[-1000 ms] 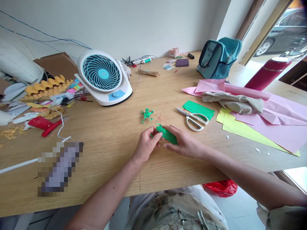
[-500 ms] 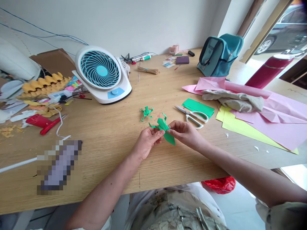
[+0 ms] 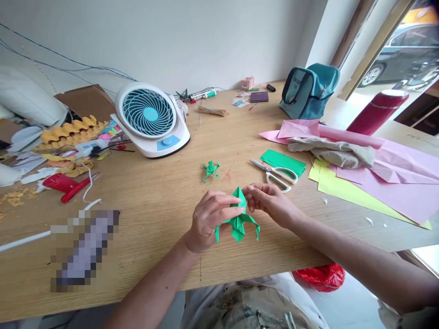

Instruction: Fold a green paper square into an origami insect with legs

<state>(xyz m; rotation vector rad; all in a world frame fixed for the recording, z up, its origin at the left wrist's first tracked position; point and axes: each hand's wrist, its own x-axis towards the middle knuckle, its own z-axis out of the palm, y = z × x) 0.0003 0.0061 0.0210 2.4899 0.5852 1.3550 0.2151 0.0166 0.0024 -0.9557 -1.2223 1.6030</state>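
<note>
My left hand grips a half-folded green origami frog, with fingers laid across its front and the thumb hidden. The figure's pointed end is up, and two thin bent legs spread out below. My right hand has its fingers curled together at the figure's upper right edge and seems to pinch it there. A smaller finished green origami frog sits on the table beyond my hands. To the right, white-handled scissors lie partly over green paper sheets.
A white and blue fan stands at the back left. Pink paper, yellow paper and a grey glove lie right, before a teal bag and red flask. A red glue gun lies left.
The green frog has been turned end for end: its legs now point toward me and its pointed end away. My left fingers have moved onto its front. The view has shifted slightly.
</note>
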